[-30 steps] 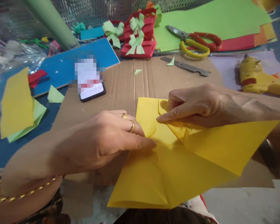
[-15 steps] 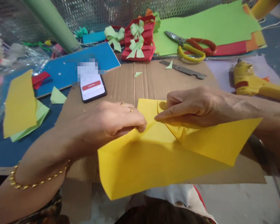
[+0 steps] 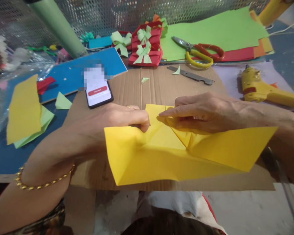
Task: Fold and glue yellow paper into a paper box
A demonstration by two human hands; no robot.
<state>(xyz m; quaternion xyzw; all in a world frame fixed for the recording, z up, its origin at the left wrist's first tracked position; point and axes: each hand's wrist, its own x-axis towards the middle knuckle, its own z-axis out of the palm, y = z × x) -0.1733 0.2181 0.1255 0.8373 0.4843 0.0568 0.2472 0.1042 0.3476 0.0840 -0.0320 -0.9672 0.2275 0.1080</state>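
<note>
One sheet of yellow paper [image 3: 166, 158], creased and part-folded, its side flaps standing up, located at the centre of the frame on a piece of corrugated cardboard [image 3: 127, 86]. One left hand [image 3: 124, 117], fingers curled and pinching the upper edge of the paper's left flap; gold beaded bracelet [image 3: 30, 188] at the wrist. One right hand [image 3: 198, 112], laid over the paper's upper right folds, forefinger stretched out towards the left hand, the other fingers bent; whether it pinches any paper, I cannot tell from here. The hands are apart, both on the paper. Upper left of centre: one smartphone [image 3: 100, 92], screen lit, partly blurred, overlapping a blue board [image 3: 63, 83]. Top centre: one red folded-paper piece [image 3: 155, 59] bearing pale green paper bows [image 3: 143, 53]. Upper right: one pair of scissors [image 3: 192, 48], one handle red and one yellow, on green paper sheets [image 3: 215, 32]; below them, one flat grey metal blade [image 3: 197, 77], a small green paper scrap [image 3: 176, 70] lying across it. Right edge: one yellow glue gun [image 3: 257, 87]. Left side: one yellow paper strip [image 3: 24, 111] overlapping a folded light green piece [image 3: 45, 120].
</note>
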